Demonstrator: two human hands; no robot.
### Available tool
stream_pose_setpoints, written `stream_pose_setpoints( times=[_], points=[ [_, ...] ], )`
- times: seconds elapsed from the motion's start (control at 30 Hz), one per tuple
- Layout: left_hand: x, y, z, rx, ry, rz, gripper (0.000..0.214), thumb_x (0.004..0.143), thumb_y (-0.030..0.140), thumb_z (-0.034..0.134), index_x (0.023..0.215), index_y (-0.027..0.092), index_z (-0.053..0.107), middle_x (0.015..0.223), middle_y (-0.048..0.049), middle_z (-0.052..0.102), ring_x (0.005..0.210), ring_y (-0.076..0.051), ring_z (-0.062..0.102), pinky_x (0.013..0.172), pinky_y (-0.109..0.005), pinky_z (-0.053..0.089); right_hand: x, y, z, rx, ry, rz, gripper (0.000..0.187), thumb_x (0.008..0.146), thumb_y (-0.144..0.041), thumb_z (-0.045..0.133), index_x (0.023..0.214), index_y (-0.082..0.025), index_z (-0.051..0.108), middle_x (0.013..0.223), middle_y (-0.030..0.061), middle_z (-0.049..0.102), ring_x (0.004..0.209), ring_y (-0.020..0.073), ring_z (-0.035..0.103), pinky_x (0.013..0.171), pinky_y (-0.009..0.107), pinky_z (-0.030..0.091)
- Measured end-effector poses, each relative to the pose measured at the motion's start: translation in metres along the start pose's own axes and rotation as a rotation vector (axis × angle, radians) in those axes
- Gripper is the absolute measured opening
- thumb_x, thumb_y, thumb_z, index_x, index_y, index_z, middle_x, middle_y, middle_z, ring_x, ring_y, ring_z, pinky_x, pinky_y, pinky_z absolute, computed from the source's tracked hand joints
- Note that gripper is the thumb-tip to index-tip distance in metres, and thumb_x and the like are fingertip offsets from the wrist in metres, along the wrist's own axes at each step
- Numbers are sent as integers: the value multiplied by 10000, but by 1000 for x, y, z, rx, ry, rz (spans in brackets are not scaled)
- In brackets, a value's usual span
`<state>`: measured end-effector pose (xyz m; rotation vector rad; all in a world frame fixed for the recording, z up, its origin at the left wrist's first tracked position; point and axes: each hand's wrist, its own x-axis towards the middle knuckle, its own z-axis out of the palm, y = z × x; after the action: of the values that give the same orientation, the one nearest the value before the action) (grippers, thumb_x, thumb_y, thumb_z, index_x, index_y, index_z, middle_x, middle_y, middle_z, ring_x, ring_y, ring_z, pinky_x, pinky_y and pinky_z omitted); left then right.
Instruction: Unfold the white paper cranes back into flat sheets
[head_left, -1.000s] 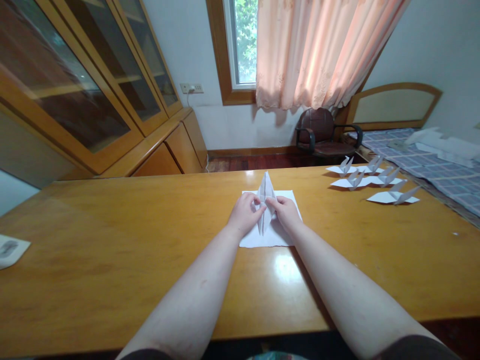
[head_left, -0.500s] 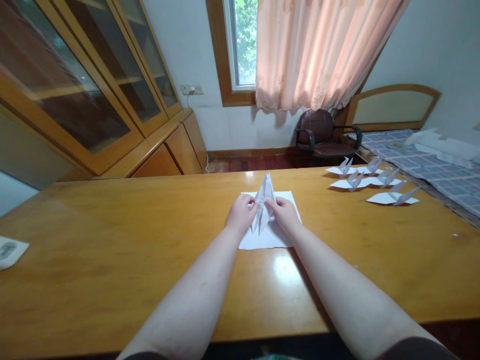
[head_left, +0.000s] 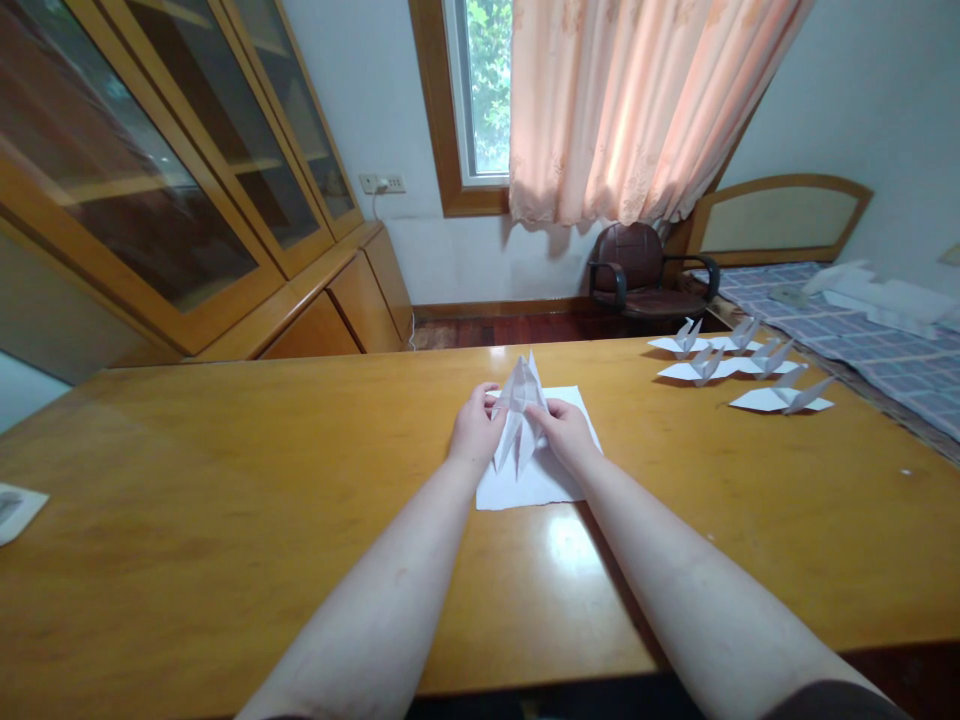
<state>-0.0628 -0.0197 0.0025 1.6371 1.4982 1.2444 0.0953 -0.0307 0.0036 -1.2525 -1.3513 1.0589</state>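
Observation:
A partly folded white origami paper [head_left: 519, 400] is held between my two hands, its two upper points rising apart and two narrow legs hanging down toward me. My left hand [head_left: 478, 425] pinches its left edge. On the opposite edge, my right hand [head_left: 568, 432] grips it with the thumb laid across the front. Some fingers are hidden behind the folds. Beneath the folded piece a white sheet of paper [head_left: 532, 485] lies flat on the wooden table [head_left: 262, 530].
Several finished paper cranes [head_left: 780, 400] stand at the table's far right. A printed white paper [head_left: 19, 512] lies at the left edge. Beyond the table are an office chair [head_left: 634, 270], a bed [head_left: 847, 300] and a glass-door cabinet [head_left: 247, 200].
The folded paper has tilted and shifted slightly left, and its top points have spread apart. Both hands keep hold of it. The view has moved a little.

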Motion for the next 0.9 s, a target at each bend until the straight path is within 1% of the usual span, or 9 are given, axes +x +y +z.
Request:
stream_pose_setpoints(
  times=[0.07, 0.13, 0.2, 0.27, 0.37, 0.43, 0.53, 0.73, 0.9],
  points=[
    [1, 1, 0, 7, -10, 11, 160, 743, 257, 595, 895, 207, 607, 853, -41, 663, 781, -187, 601, 740, -306, 444, -1, -2, 0, 18, -7, -14, 336, 725, -483, 590, 587, -177, 569, 574, -15, 490, 582, 133, 420, 564, 258, 315],
    [2, 0, 1, -66, -24, -22, 123, 746, 278, 578, 830, 193, 605, 846, -42, 658, 801, -189, 599, 750, -310, 449, -2, -4, 0, 42, -12, -27, 347, 742, -489, 570, 581, -182, 552, 568, -16, 475, 577, 132, 414, 558, 257, 311],
    [3, -1, 4, -253, -56, -93, 176, 716, 242, 573, 882, 187, 587, 882, -39, 657, 814, -178, 604, 753, -302, 458, -3, -6, 0, 57, -7, -24, 357, 751, -498, 552, 575, -187, 540, 557, -18, 463, 570, 133, 408, 553, 259, 311],
    [4, -4, 8, -463, -122, -164, 304, 668, 201, 573, 971, 185, 562, 928, -36, 654, 813, -167, 610, 749, -294, 468, -3, -7, 0, 70, 2, -13, 369, 758, -510, 532, 573, -191, 538, 553, -17, 469, 568, 137, 415, 557, 263, 321],
    [6, -7, 11, -634, -217, -248, 438, 628, 206, 580, 1064, 193, 534, 923, -25, 654, 764, -159, 614, 721, -299, 479, -1, -5, 1, 75, 35, -9, 337, 761, -502, 530, 626, -194, 557, 592, -12, 513, 588, 144, 450, 575, 267, 349],
    [6, -7, 12, -669, -241, -270, 467, 615, 218, 594, 1076, 195, 527, 924, -23, 656, 762, -159, 618, 721, -299, 479, 1, -3, 2, 72, 138, -20, 256, 714, -454, 603, 723, -202, 559, 658, -14, 546, 608, 143, 474, 589, 265, 370],
    [4, -5, 11, -688, -249, -269, 440, 609, 229, 614, 1038, 188, 523, 921, -25, 656, 780, -158, 623, 729, -289, 476, 3, 0, 2, 35, 300, -52, 287, 634, -371, 688, 808, -212, 523, 754, -9, 568, 630, 139, 497, 612, 269, 395],
    [2, -1, 8, -664, -279, -259, 334, 618, 209, 601, 941, 185, 520, 811, 6, 634, 695, -126, 601, 664, -250, 462, 1, -1, 1, -54, 241, -28, 293, 673, -393, 655, 877, -198, 577, 787, 31, 614, 676, 176, 542, 629, 301, 418],
    [2, 1, 10, -665, -250, -281, 467, 594, 101, 560, 1048, 194, 503, 907, -18, 656, 750, -145, 617, 689, -269, 481, 3, 3, 3, 27, 264, -100, 228, 707, -355, 635, 849, -209, 532, 867, 38, 619, 697, 160, 557, 645, 297, 437]
  ],
)
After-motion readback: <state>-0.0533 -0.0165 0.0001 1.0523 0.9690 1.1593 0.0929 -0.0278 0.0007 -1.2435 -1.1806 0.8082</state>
